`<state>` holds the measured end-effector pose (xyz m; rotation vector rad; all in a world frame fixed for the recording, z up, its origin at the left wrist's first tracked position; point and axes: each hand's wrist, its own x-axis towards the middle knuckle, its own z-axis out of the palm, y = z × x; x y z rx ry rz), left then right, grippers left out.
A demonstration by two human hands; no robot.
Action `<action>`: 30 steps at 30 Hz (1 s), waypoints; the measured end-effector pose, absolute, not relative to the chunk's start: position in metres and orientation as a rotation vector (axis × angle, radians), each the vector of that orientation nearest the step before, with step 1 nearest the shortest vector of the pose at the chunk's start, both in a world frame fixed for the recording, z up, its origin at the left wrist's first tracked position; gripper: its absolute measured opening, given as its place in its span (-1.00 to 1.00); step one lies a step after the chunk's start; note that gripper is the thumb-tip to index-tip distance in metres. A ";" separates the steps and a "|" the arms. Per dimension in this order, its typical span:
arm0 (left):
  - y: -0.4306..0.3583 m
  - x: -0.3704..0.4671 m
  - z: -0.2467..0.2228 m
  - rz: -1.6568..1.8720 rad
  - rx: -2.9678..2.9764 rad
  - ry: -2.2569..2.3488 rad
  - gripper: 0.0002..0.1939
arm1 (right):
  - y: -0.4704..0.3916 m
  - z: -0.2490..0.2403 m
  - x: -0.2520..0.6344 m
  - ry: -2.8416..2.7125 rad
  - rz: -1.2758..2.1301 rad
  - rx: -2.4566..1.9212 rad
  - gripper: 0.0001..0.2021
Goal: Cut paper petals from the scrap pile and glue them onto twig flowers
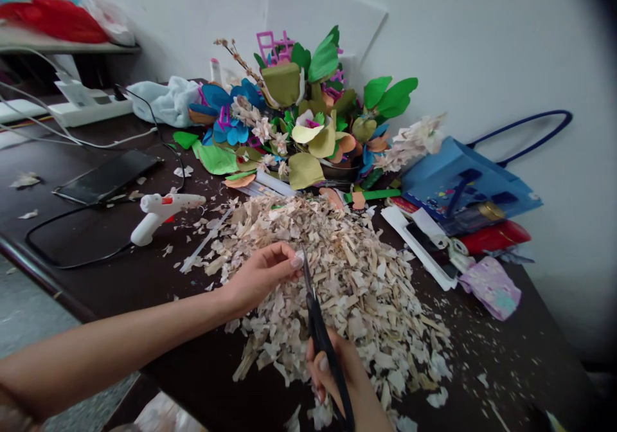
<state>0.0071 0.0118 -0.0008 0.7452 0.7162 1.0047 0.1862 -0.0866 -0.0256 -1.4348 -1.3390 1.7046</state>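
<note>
The wide heap of dry, pale beige, papery scraps (357, 278) lies on a dark brown, smooth-topped table (110, 284), with loose flakes strewn around it. Over the heap's near part, the right hand (344, 374) is closed around the handles of the long black-handled metal scissors (315, 319), their blades pointing away toward its middle. The left hand (270, 268), above the heap's left part, has thumb and forefinger pinched narrow just beside the blade tips; what sits between them is too small to tell. Left of the heap are a white plastic glue gun with a red trigger (159, 215) and, farther off, a flat black glass-faced device (110, 176), a white power strip (89, 107) and a crumpled light blue cloth (168, 101). Behind the heap stands a mass of green, blue, olive and orange artificial leaves and petals (308, 130), near the plain white wall (457, 46). To its right, a blue printed bag with dark blue handles (470, 181) leans back, a lilac patterned pouch (492, 287) nearer. Grey floor (29, 329) shows beyond the table's left edge
</note>
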 end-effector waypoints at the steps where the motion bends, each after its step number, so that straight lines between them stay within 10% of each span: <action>1: 0.012 0.007 -0.001 1.004 0.748 0.719 -0.72 | -0.087 -0.026 0.186 -1.327 1.702 -1.430 -0.39; 30: 0.012 0.006 -0.004 1.018 0.815 0.744 -0.76 | -0.089 -0.028 0.180 -1.225 1.647 -1.422 -0.50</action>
